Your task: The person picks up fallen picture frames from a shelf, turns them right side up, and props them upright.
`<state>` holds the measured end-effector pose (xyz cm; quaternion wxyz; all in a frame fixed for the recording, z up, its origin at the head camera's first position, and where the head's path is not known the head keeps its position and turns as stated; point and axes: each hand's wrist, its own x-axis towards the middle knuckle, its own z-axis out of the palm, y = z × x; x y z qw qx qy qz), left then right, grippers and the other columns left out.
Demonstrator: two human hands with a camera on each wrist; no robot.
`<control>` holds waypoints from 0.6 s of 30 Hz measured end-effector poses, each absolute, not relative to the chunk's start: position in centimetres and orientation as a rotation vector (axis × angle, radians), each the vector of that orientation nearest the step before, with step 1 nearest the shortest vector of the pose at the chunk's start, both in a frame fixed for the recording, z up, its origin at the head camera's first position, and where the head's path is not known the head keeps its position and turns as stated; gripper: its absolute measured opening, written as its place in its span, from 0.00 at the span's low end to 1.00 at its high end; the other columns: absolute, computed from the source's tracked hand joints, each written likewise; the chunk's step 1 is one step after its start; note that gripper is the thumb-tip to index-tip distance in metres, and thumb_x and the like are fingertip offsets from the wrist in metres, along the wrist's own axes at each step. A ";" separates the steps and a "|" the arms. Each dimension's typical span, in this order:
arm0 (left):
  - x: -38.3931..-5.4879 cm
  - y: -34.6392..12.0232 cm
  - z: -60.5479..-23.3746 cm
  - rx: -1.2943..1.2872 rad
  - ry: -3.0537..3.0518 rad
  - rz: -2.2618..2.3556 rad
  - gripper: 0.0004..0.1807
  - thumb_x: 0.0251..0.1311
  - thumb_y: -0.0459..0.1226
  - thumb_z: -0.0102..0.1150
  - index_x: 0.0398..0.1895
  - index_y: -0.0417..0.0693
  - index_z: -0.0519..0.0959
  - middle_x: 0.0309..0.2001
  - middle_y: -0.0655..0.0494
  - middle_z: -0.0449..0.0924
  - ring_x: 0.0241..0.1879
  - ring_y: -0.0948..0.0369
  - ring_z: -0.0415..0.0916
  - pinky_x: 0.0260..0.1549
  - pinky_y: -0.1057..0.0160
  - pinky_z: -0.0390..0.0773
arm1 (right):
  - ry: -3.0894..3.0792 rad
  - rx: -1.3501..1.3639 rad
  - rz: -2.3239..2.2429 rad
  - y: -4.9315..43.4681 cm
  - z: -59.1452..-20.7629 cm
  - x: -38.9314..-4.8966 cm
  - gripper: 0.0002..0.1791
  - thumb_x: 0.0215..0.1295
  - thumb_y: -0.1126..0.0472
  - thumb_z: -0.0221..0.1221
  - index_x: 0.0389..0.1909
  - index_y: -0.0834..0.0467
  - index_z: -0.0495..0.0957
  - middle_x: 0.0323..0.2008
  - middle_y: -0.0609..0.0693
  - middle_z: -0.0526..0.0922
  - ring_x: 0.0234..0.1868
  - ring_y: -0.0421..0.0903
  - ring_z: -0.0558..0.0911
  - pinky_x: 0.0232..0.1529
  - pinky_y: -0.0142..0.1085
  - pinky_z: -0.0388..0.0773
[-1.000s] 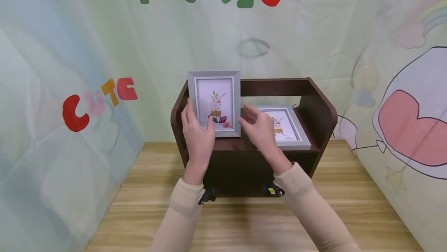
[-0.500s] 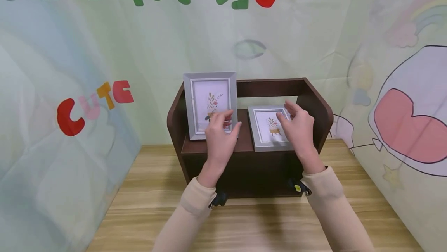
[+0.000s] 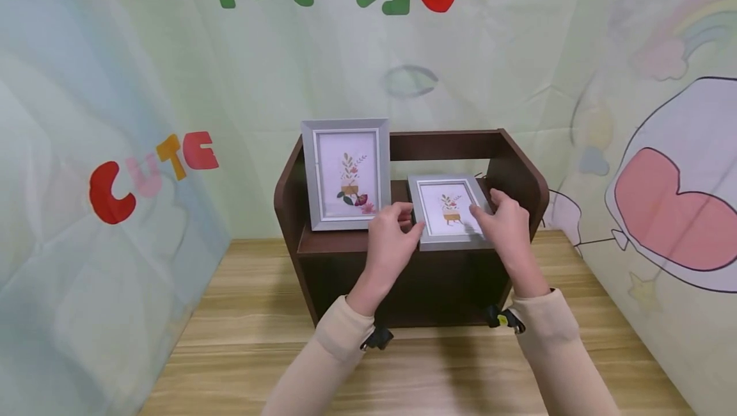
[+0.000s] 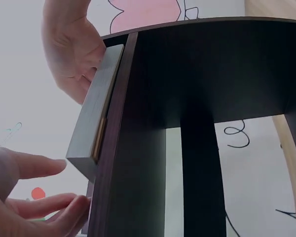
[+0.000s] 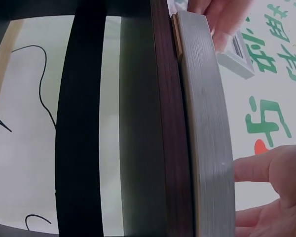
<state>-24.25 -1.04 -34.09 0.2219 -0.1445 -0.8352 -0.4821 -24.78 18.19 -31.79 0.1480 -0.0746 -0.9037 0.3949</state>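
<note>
A grey picture frame [image 3: 414, 205] with a potted-plant print lies face up on the right half of the dark brown shelf [image 3: 357, 241]. My left hand [image 3: 388, 237] is at its left edge, thumb tip by the near corner and fingers slightly bent. In the left wrist view, the thumb and fingers of this hand [image 4: 39, 197] are spread either side of the frame's end [image 4: 96, 113]. My right hand [image 3: 508, 224] is at the right edge, thumb over the border, fingers beyond it. A matching frame [image 3: 347, 176] stands upright at the left, untouched.
The shelf unit has raised side panels [image 3: 515, 176] and a back rail [image 3: 446, 145], with a dark lower compartment below. It stands on a wood-grain table [image 3: 247, 339]. Printed cloth walls [image 3: 259, 70] enclose the back and sides.
Both hands have left the upright frame and moved right to the lying frame. The right hand crossed to its far side first; the left hand then came down to its left edge.
</note>
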 end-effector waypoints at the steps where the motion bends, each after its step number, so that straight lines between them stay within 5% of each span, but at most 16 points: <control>1: -24.2 -1.0 -34.1 -0.394 -2.340 -1.329 0.18 0.54 0.35 0.67 0.47 0.35 0.80 0.43 0.42 0.82 0.40 0.54 0.83 0.42 0.60 0.83 | -2.627 -0.218 1.142 18.2 -31.9 -24.8 0.35 0.65 0.54 0.56 0.68 0.68 0.59 0.66 0.66 0.65 0.65 0.61 0.67 0.66 0.53 0.63; 18: -25.0 -0.7 -34.7 -0.351 -2.449 -1.402 0.21 0.56 0.36 0.65 0.52 0.36 0.79 0.49 0.43 0.82 0.44 0.53 0.83 0.43 0.58 0.82 | -2.686 -0.210 1.248 18.7 -32.5 -25.1 0.37 0.66 0.53 0.55 0.68 0.70 0.57 0.67 0.67 0.62 0.65 0.61 0.66 0.66 0.54 0.62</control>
